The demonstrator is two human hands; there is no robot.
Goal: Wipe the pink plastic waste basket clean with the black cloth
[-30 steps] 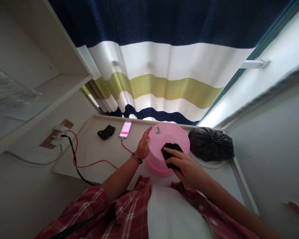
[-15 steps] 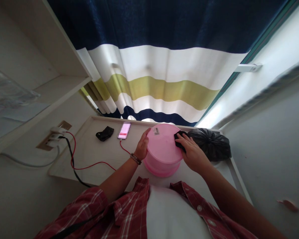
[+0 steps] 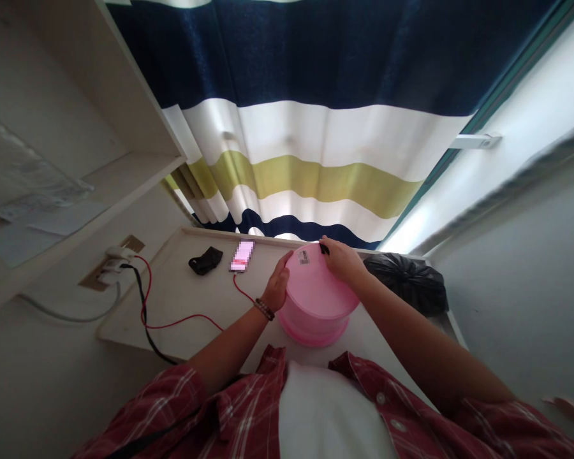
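Note:
A round pink container stands tilted on the white desk, its flat face turned up and a small label near its far left edge. My left hand grips its left side. Over the far right part of the face lies my right hand, fingers closed on a black cloth; only a small bit of the cloth shows at the fingertips, beside the label.
On the desk lie a crumpled black item and a phone with a red cable. A black plastic bag sits at the right. Plugs fill a wall socket at the left, below a shelf. A striped curtain hangs behind.
My right hand has moved left and away from me across the pink face with the black cloth, which is now mostly hidden. My left hand keeps its hold. The view has shifted slightly.

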